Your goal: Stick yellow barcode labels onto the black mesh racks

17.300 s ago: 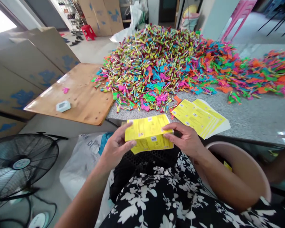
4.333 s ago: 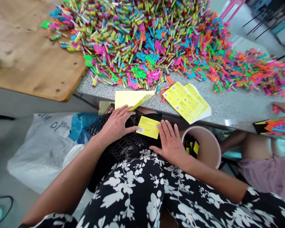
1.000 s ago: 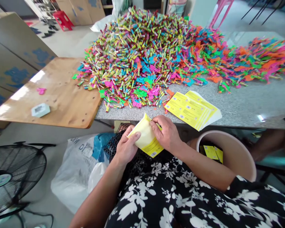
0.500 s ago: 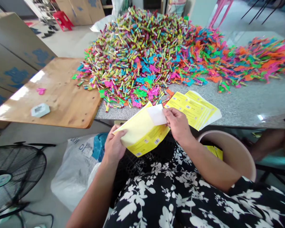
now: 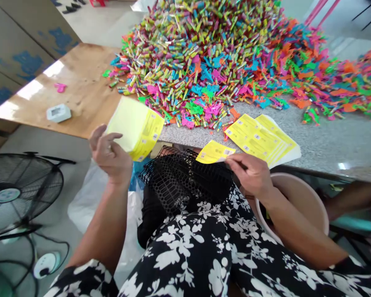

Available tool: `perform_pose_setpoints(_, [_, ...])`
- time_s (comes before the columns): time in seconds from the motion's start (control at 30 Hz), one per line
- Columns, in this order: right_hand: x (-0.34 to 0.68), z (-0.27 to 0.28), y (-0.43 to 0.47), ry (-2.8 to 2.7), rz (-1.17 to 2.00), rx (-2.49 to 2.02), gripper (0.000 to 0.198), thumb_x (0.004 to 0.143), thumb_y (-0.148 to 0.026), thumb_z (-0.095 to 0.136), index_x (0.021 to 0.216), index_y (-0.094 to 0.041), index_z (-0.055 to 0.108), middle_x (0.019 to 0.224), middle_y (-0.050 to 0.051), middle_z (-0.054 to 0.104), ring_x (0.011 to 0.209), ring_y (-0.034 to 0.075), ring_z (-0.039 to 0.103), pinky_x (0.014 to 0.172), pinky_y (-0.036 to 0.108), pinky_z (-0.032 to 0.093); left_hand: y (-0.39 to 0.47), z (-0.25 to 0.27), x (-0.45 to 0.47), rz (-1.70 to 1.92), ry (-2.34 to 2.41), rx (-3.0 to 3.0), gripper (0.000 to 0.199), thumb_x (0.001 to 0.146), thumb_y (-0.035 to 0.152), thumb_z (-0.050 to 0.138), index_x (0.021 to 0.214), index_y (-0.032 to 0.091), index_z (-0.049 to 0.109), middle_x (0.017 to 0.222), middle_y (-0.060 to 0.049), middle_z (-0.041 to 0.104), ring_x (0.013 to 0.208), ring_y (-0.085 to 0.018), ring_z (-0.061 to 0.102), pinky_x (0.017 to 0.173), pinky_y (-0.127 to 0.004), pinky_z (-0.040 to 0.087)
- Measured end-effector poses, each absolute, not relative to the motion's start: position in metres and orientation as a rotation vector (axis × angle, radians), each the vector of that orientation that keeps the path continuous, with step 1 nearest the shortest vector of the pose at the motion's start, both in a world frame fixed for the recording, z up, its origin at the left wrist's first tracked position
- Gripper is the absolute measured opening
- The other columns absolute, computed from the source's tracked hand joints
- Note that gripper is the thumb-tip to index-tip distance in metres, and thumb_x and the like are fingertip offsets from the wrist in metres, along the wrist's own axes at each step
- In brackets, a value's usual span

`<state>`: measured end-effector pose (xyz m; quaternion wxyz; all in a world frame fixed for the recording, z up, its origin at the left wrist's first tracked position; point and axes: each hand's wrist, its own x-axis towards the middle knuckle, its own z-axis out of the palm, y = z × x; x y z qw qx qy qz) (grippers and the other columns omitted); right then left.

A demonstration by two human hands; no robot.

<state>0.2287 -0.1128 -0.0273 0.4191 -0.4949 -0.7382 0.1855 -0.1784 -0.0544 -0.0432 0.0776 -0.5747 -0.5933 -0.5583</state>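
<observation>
My left hand [image 5: 109,154] holds up a folded yellow label sheet [image 5: 135,128], its pale backing turned toward me, out to the left over the wooden table's edge. My right hand [image 5: 250,173] pinches a single peeled yellow label [image 5: 214,152] above a black mesh tray [image 5: 182,175] resting on my lap. A fanned stack of yellow label sheets [image 5: 262,138] lies on the speckled counter [image 5: 327,144] just beyond my right hand.
A big heap of small colourful tubes [image 5: 198,45] and flat plastic pieces [image 5: 321,82] covers the counter. A beige bucket [image 5: 299,198] stands at my right knee. A wooden table [image 5: 77,90] carries a small white device [image 5: 58,112]. A fan [image 5: 18,189] and white bag [image 5: 86,202] sit on the floor.
My hands have drawn apart: the left carried the sheet up and left, the right peeled one yellow label off and holds it over the tray. The view tipped downward.
</observation>
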Motion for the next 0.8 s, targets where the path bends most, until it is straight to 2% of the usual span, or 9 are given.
perform_pose_setpoints(0.1, [0.212,-0.04,-0.12,-2.003,0.376,-1.099,0.011,0.101,-0.023,0.07,0.109,-0.024,0.077,0.096,0.004,0.082,0.084,0.018,0.077,0.083,0.032,0.062,-0.054,-0.046,-0.159,-1.439,-1.54,-1.969,0.029,0.092,0.001,0.051,0.098,0.017,0.075,0.151,-0.015,0.059,0.141,-0.029,0.057,0.116,-0.047,0.048])
perform_pose_setpoints(0.17, [0.203,-0.047,-0.122,-1.988,0.366,-1.098,0.011,0.102,-0.022,0.069,0.109,-0.024,0.077,0.097,0.005,0.082,0.083,0.019,0.077,0.081,0.032,0.062,-0.054,-0.051,-0.141,-1.256,-1.501,-2.212,0.029,0.094,0.004,0.052,0.101,0.019,0.076,0.154,-0.012,0.058,0.14,-0.03,0.057,0.115,-0.047,0.05])
perform_pose_setpoints(0.3, [0.196,-0.061,-0.123,-1.822,0.413,-1.233,0.01,0.102,-0.028,0.068,0.107,-0.025,0.077,0.095,0.004,0.082,0.076,0.019,0.076,0.074,0.033,0.062,-0.061,-0.062,-0.11,-0.696,-1.465,-2.683,0.034,0.101,0.011,0.05,0.108,0.026,0.079,0.161,-0.004,0.056,0.129,-0.029,0.06,0.102,-0.046,0.057])
perform_pose_setpoints(0.4, [0.197,-0.072,-0.124,-1.627,0.572,-1.319,0.013,0.102,-0.034,0.07,0.109,-0.026,0.077,0.092,0.002,0.082,0.075,0.019,0.077,0.075,0.034,0.064,-0.066,-0.065,-0.097,-0.426,-1.415,-2.891,0.038,0.103,0.013,0.045,0.119,0.025,0.078,0.166,-0.007,0.05,0.126,-0.03,0.062,0.098,-0.047,0.058])
perform_pose_setpoints(0.53, [0.2,-0.085,-0.12,-1.268,0.777,-1.308,0.018,0.101,-0.042,0.071,0.106,-0.025,0.075,0.091,0.002,0.082,0.073,0.017,0.076,0.07,0.032,0.065,-0.069,-0.064,-0.093,-0.33,-1.36,-3.045,0.042,0.102,0.015,0.045,0.132,0.026,0.073,0.164,-0.008,0.051,0.125,-0.029,0.063,0.105,-0.049,0.055])
perform_pose_setpoints(0.67, [0.201,-0.094,-0.114,-1.009,0.922,-1.286,0.025,0.099,-0.048,0.072,0.098,-0.023,0.073,0.087,0.002,0.081,0.067,0.015,0.074,0.066,0.03,0.065,-0.07,-0.058,-0.095,-0.277,-1.292,-3.103,0.04,0.105,0.026,0.048,0.139,0.027,0.069,0.159,-0.007,0.056,0.129,-0.03,0.061,0.109,-0.052,0.052])
perform_pose_setpoints(0.8, [0.2,-0.095,-0.111,-0.84,1.066,-1.214,0.029,0.094,-0.05,0.077,0.094,-0.022,0.072,0.084,0.001,0.08,0.065,0.014,0.073,0.063,0.027,0.065,-0.065,-0.051,-0.098,-0.194,-1.173,-3.149,0.046,0.107,0.023,0.046,0.15,0.031,0.061,0.158,-0.007,0.055,0.133,-0.029,0.059,0.112,-0.049,0.05])
